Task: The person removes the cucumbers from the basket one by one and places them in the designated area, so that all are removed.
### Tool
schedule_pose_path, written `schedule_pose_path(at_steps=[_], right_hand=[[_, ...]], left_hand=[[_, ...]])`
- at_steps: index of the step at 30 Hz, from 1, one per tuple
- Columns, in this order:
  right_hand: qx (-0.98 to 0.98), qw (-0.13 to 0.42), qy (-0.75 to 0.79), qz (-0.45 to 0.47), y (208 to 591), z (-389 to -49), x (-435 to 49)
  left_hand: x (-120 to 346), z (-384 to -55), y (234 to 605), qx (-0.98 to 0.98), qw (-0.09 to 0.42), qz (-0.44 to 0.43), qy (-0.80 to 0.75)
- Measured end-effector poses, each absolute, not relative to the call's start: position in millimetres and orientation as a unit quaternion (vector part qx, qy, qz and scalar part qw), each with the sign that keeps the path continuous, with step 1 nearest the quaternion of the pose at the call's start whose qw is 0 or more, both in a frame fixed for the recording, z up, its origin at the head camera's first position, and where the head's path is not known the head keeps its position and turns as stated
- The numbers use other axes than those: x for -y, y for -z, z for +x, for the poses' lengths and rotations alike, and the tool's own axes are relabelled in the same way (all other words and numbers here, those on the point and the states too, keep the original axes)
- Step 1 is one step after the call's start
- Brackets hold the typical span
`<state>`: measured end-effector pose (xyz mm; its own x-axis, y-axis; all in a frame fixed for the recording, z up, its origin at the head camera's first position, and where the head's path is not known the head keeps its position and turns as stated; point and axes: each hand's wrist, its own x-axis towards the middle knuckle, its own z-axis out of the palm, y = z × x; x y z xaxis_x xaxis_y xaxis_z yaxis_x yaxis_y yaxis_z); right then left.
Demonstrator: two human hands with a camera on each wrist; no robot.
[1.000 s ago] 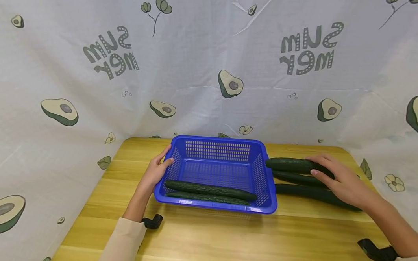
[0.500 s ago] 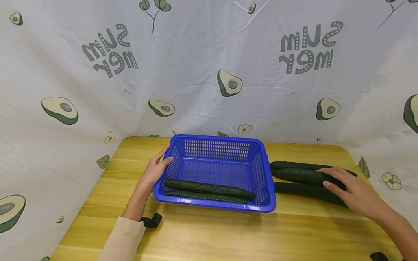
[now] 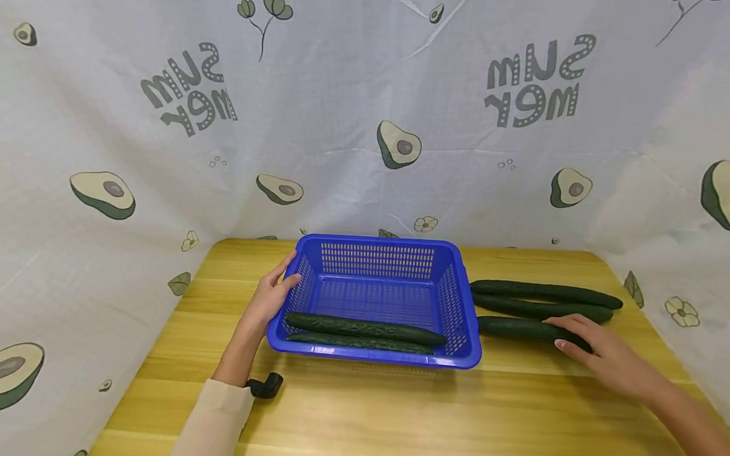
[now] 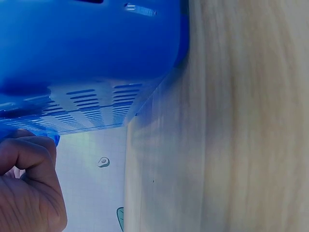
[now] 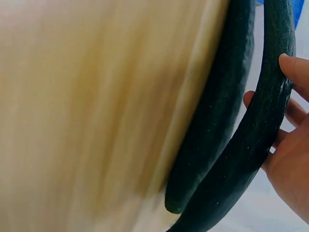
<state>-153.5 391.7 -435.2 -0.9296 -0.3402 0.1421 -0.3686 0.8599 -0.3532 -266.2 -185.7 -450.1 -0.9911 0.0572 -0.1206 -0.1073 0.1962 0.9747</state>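
Note:
My left hand (image 3: pixel 268 297) grips the left rim of a blue plastic basket (image 3: pixel 373 355), its thumb lying over the edge. In the left wrist view those fingers (image 4: pixel 34 157) are curled beside the basket wall. Two dark green cucumbers (image 3: pixel 366 328) lie along the basket's front side. To the right of the basket, my right hand (image 3: pixel 612 358) holds the nearest of three cucumbers by its right part; this cucumber (image 3: pixel 514 328) points toward the basket. The right wrist view shows thumb and fingers on opposite sides of a cucumber (image 5: pixel 251 140), with another cucumber (image 5: pixel 212 111) beside it.
Behind the held cucumber, two more lie side by side: a back cucumber (image 3: pixel 547 292) and a middle cucumber (image 3: pixel 537 308), their left ends close to the basket. A wooden table (image 3: pixel 361 421) bears everything. A white avocado-print cloth (image 3: pixel 347 103) hangs behind and at both sides.
My right hand has come from the farther cucumbers, first lifting one, then lower over the middle one, toward the nearest cucumber. The left hand stays on the basket rim.

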Motion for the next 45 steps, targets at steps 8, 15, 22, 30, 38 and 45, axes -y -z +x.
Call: schedule_pose_path(at_steps=[8, 15, 22, 30, 38, 45], right_hand=[[0.961, 0.024, -0.196, 0.192, 454.0, -149.2, -386.5], [0.963, -0.006, -0.204, 0.179, 456.5, -155.3, -387.9], [0.962, -0.009, -0.204, 0.179, 453.8, -161.8, -389.1], [0.963, 0.013, -0.184, 0.195, 456.2, -163.3, -386.3], [0.969, 0.021, -0.158, 0.191, 457.3, -166.3, -382.6], [0.969, 0.034, -0.167, 0.177, 457.1, -166.2, -381.1]], left_hand=[[186.2, -268.2, 450.6, -0.768, 0.065, -0.013, -0.638], [187.5, -268.0, 451.6, -0.76, 0.07, -0.017, -0.645], [185.7, -267.3, 452.5, -0.762, 0.07, -0.017, -0.644], [186.4, -267.4, 451.2, -0.762, 0.065, -0.019, -0.644], [187.8, -266.7, 451.0, -0.758, 0.071, -0.018, -0.648], [186.8, -266.0, 449.6, -0.76, 0.073, -0.013, -0.645]])
